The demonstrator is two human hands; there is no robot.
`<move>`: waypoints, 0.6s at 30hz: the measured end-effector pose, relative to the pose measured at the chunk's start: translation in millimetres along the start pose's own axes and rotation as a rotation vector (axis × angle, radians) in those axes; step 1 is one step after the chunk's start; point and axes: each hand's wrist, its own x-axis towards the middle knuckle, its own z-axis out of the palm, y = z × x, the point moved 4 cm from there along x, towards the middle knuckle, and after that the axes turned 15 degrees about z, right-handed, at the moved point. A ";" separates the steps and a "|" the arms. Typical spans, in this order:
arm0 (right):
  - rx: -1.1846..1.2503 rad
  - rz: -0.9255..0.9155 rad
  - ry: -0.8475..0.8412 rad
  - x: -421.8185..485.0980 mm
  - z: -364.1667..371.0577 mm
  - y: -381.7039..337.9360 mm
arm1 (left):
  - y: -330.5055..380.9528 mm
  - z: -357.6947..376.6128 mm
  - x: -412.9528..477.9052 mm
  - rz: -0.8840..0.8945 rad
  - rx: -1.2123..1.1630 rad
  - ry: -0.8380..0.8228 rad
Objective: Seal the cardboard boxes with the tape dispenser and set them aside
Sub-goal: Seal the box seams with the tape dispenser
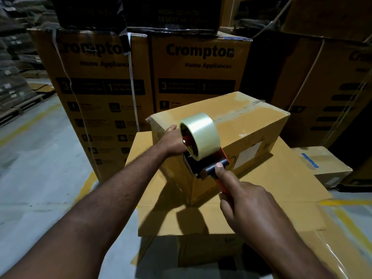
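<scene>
Box (231,121): stiff, probably light; hold by corners.
My left hand (173,141): on box, fingers hidden.
My right hand (245,202): gripping dispenser (201,156).

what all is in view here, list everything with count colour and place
wide box: one, brown, centre front
small box: one, brown, on the wide box
tape dispenser: one, red and black, against the small box's near end
tape roll: one, clear, on the dispenser
tall printed boxes: at least three, brown, behind
black boxes: two, black, stacked on those
low box: one, brown with blue tape, right
left hand: one, on the small box's left end
right hand: one, grips the dispenser handle
</scene>
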 end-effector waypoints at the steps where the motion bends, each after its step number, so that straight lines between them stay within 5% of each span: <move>1: 0.017 0.009 0.000 -1.7 2.7 2.6 | 5.0 -1.0 -0.8 0.027 0.038 -0.021; 6: 0.080 0.013 0.029 -11.1 8.7 14.5 | 2.9 -0.7 1.2 0.087 0.267 -0.199; 18: 0.184 0.020 0.040 -12.7 28.2 29.6 | 7.1 7.2 -9.8 0.016 0.052 -0.289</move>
